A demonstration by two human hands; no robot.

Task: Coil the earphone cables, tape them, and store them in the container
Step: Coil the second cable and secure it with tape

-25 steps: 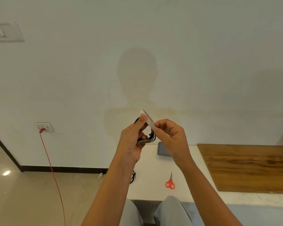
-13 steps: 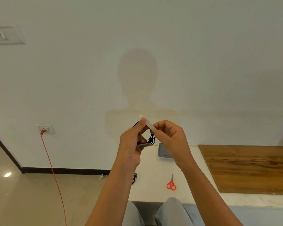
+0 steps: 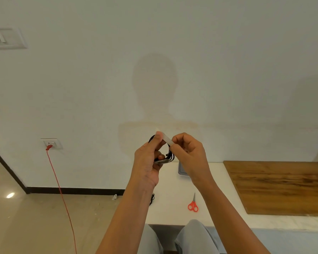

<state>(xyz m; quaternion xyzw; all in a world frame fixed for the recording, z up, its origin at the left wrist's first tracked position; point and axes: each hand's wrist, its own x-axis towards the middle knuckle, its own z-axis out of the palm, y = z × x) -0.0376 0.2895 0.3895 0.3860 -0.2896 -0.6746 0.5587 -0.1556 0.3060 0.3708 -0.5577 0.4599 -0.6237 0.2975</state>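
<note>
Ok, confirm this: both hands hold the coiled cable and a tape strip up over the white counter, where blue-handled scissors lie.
Not blue: the head view shows the scissors have red handles. The rest stands: the left hand and right hand hold the coiled cable and tape strip up over the white counter.

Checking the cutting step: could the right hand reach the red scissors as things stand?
Probably not at once: the right hand pinches the tape strip, the left hand holds the cable coil. The scissors lie uncovered on the table below.
</note>
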